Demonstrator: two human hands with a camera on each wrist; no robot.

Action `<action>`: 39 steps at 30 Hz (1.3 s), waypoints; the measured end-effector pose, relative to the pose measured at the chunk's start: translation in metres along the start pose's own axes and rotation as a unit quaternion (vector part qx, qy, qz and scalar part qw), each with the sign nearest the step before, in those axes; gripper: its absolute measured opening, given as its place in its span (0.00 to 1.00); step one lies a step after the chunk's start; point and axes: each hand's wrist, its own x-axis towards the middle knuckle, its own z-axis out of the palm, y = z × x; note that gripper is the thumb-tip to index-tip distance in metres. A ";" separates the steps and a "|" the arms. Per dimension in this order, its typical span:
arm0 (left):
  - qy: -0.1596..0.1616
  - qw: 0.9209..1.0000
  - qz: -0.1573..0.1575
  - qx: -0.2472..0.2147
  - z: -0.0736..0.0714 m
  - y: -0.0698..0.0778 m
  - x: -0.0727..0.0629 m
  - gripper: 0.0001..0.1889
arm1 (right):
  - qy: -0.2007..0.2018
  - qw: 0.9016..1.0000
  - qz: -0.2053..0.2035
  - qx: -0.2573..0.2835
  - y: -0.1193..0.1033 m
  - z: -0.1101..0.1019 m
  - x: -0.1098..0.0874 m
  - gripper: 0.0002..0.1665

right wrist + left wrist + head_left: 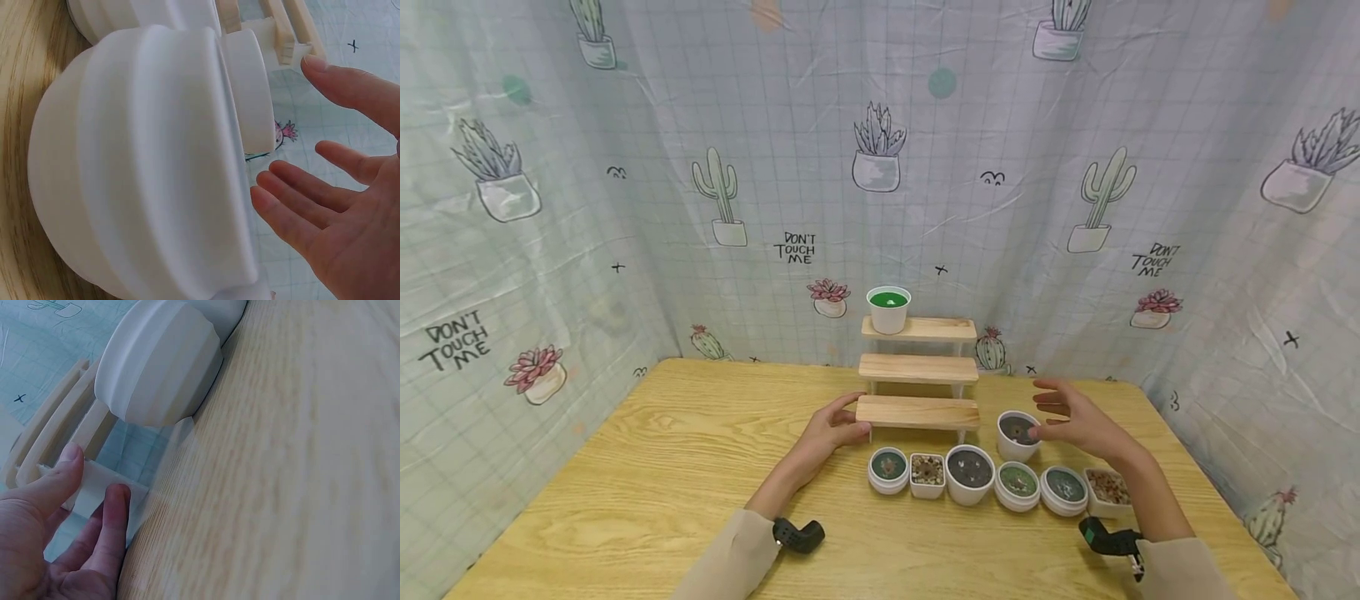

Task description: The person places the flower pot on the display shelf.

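A three-tier wooden display stand with see-through side panels stands at the back of the table. My left hand grips the left end of its lowest step; in the left wrist view the thumb lies on the wood and the fingers curl by the side panel. To the right, my right hand hovers with fingers spread over a white round pot with a dark top, holding nothing. A white pot with a bright green top sits on the upper step's left end.
Before the stand runs a row of white pots: a small round one, a square pebble-filled one, a larger dark-topped one, two green-topped ones and a square one with brown pebbles. A printed curtain hangs behind.
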 end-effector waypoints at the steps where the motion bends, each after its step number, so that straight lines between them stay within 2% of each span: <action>1: 0.000 1.000 -0.001 -0.001 0.000 0.000 0.000 0.39 | -0.003 1.000 -0.001 0.000 0.000 0.001 0.000 0.51; 8: -0.003 1.000 -0.001 0.000 0.000 -0.001 0.000 0.39 | -0.022 1.000 -0.006 0.003 0.000 0.004 0.001 0.52; 19: 0.000 1.000 0.000 0.000 0.000 0.000 0.001 0.39 | -0.036 0.999 0.015 -0.001 0.005 0.009 0.003 0.53; 30: 0.003 1.000 -0.005 -0.006 0.000 -0.001 0.000 0.39 | -0.050 0.999 0.002 -0.015 0.005 0.012 0.004 0.54; 39: 0.004 1.000 -0.005 -0.004 0.001 0.000 -0.001 0.39 | -0.064 0.998 0.011 -0.012 0.009 0.015 0.005 0.54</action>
